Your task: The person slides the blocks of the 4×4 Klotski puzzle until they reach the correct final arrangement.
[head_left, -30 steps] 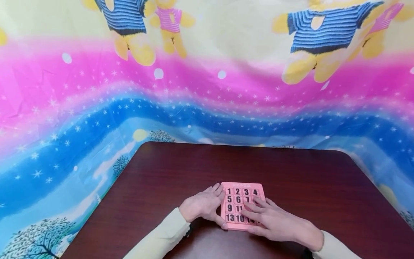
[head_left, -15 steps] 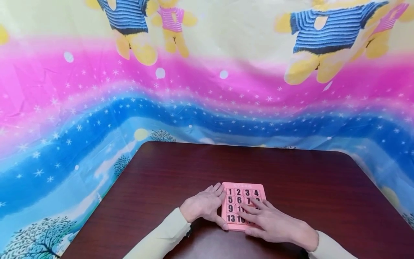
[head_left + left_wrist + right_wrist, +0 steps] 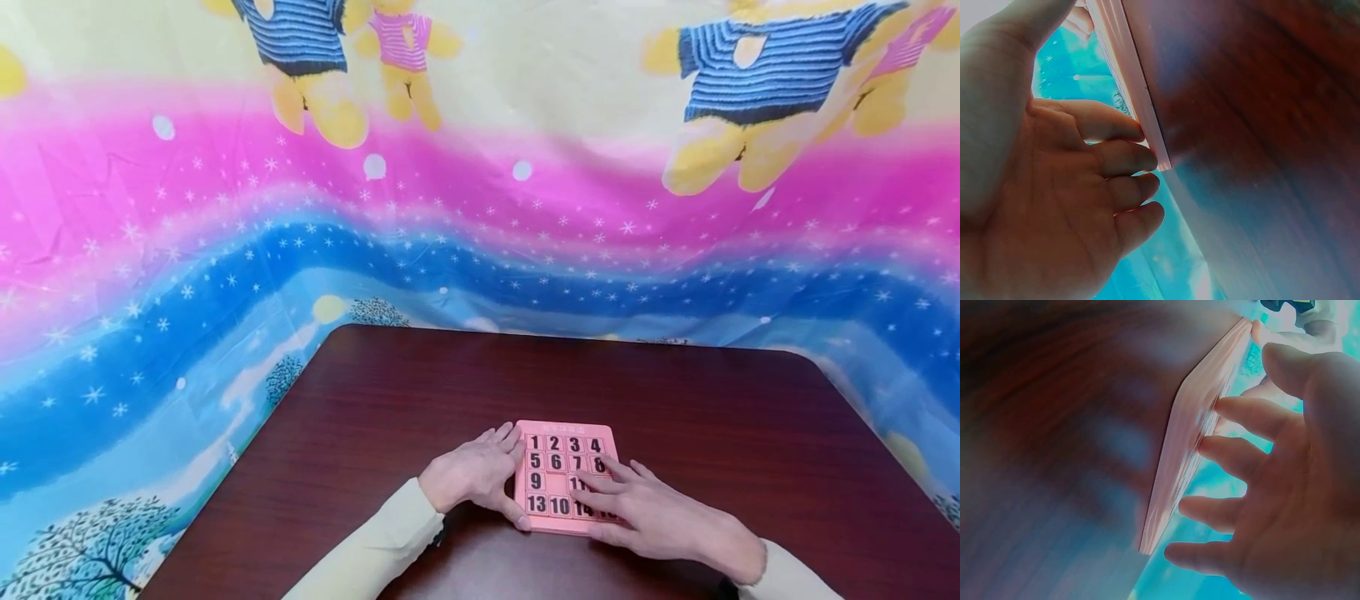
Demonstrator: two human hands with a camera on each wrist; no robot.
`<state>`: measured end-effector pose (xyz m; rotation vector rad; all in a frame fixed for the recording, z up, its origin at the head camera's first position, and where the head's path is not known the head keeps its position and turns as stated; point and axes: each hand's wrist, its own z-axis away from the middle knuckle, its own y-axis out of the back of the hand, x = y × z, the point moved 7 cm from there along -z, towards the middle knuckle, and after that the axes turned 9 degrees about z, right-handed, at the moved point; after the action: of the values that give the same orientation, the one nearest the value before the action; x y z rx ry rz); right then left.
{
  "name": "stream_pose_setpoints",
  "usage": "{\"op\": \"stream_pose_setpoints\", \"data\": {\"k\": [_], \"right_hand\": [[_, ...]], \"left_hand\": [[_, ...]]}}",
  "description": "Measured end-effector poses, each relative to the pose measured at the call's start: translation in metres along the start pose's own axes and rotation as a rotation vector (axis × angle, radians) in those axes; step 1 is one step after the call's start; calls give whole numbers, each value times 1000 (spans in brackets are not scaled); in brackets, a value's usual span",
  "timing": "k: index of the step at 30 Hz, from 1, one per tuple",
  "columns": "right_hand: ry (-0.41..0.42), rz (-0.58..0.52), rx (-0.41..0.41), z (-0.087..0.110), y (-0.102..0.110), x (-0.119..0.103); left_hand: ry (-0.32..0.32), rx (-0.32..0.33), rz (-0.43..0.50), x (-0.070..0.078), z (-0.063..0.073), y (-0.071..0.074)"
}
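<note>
A pink number slide puzzle (image 3: 556,462) lies flat on the table, its tiles marked with black numbers. In its third row a gap shows between tile 9 (image 3: 536,481) and tile 11 (image 3: 575,483). My left hand (image 3: 472,477) rests along the puzzle's left side, thumb by the near corner, and in the left wrist view its fingertips touch the frame's edge (image 3: 1141,94). Over the right part of the board, my right hand (image 3: 656,514) spreads its fingers, with fingertips on or just above the tiles. It hides some lower right tiles.
The dark brown wooden table (image 3: 420,383) has rounded far corners. Behind it hangs a colourful cloth (image 3: 480,217) with bears, snowflakes and trees. Pale sleeves (image 3: 367,546) cover both forearms.
Tile 11 has slid one place to the right, leaving the gap beside tile 9. My right hand first shifted slightly left, then right. My left hand stays at the puzzle's edge.
</note>
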<state>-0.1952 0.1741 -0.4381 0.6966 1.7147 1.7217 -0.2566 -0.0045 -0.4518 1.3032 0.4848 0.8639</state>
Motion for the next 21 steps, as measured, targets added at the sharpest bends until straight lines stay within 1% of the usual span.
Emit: {"op": "stream_pose_setpoints", "data": {"k": [3, 6, 9, 11, 13, 16, 18, 21], "right_hand": [[-13, -18, -7, 4, 0, 4], [-12, -7, -1, 6, 0, 3], [24, 35, 50, 7, 3, -3], [66, 65, 87, 7, 5, -11], [105, 83, 104, 8, 5, -19], [139, 97, 89, 9, 3, -29], [140, 105, 75, 10, 1, -33], [137, 124, 77, 11, -1, -35]], "left_hand": [[1, 2, -3, 0, 0, 0], [8, 3, 4, 0, 0, 0], [13, 4, 11, 0, 0, 0], [16, 1, 13, 0, 0, 0], [18, -3, 19, 0, 0, 0], [15, -3, 28, 0, 0, 0], [9, 2, 28, 0, 0, 1], [3, 8, 23, 0, 0, 1]]}}
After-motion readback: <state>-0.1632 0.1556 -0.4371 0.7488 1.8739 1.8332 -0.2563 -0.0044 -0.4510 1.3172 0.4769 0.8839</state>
